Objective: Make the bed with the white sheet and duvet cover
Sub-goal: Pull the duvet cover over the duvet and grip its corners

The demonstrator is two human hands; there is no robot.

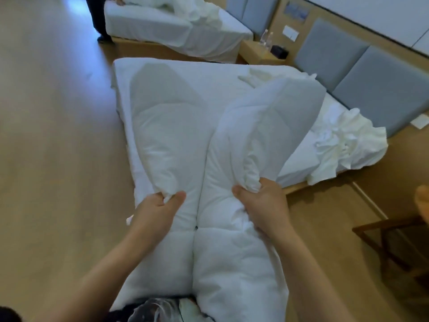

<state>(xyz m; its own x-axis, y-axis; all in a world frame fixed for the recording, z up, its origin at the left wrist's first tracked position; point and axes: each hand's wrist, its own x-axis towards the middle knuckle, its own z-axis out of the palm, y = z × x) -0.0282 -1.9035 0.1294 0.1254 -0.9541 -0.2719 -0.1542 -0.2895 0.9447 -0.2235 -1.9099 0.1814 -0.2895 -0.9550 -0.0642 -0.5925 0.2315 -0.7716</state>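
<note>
Across the pale wooden floor (53,112) stands a second bed (148,26), a person in dark trousers (97,17) at its edge, and beside it a bedside table (250,53) carries clear bottles (265,38) and what may be a dark tissue box (279,51), below grey padded wall panels (362,89).

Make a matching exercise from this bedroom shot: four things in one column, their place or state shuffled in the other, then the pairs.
Things
1. duvet
2. crumpled white linen
3. water bottles
4. headboard

Place or state
A. standing on the bedside table
B. grey padded panels along the wall
C. bunched in the grip of the left hand and right hand
D. heaped at the bed's edge near the headboard

Pairs: 1-C, 2-D, 3-A, 4-B
</note>
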